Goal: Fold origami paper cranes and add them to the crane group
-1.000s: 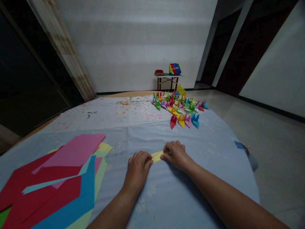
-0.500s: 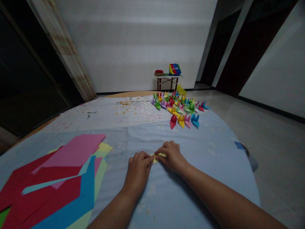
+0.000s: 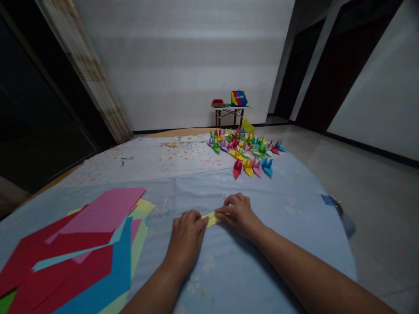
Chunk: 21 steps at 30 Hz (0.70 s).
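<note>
A small piece of yellow folded paper lies on the blue tablecloth, between my two hands. My left hand has its thumb and fingers closed on the paper's left end. At the right end, my right hand pinches the paper between thumb and forefinger. The middle strip of the paper shows; both its ends are partly covered by my fingers. Beyond my hands stand several folded paper cranes, with a red crane and a blue crane in the nearest row.
Loose coloured sheets lie at the left, a pink sheet on top and a blue sheet below. A white floral cloth covers the table's far part. A small stand with a colourful box is near the wall.
My hands have moved slightly apart, and more of the yellow paper shows between them. The view has tilted up a little; the sheets and cranes lie as before.
</note>
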{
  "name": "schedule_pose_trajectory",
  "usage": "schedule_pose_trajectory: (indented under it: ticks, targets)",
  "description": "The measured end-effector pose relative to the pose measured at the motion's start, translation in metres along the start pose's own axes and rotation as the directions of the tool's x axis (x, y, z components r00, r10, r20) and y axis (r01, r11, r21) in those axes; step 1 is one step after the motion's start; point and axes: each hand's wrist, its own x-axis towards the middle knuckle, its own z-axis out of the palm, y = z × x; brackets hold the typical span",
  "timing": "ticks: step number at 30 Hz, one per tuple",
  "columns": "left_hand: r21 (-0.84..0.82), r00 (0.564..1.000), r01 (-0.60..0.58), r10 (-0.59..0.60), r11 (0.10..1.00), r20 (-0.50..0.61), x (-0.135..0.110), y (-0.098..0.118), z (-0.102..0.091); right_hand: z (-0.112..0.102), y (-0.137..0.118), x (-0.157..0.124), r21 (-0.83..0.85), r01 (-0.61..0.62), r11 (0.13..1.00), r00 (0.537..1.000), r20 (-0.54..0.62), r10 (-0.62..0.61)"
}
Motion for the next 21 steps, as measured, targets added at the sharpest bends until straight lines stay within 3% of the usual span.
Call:
schedule_pose_trajectory:
  ticks: [9,14,21]
  targets:
    - [-0.14,0.999,0.011,-0.018,0.99,-0.046,0.001,-0.005,0.007,0.0,0.006,0.004,0.018,0.055,0.998,0.992,0.112,-0.057]
    - [-0.275,0.993,0.083,-0.104,0.958,-0.061,0.007,-0.006,0.002,-0.004,0.005,0.006,0.052,0.11,0.993,0.988,0.105,-0.115]
    - [-0.584,0.973,0.211,-0.225,0.784,0.049,0.014,-0.007,-0.003,-0.008,0.001,0.007,0.048,0.225,0.973,0.973,0.049,-0.228]
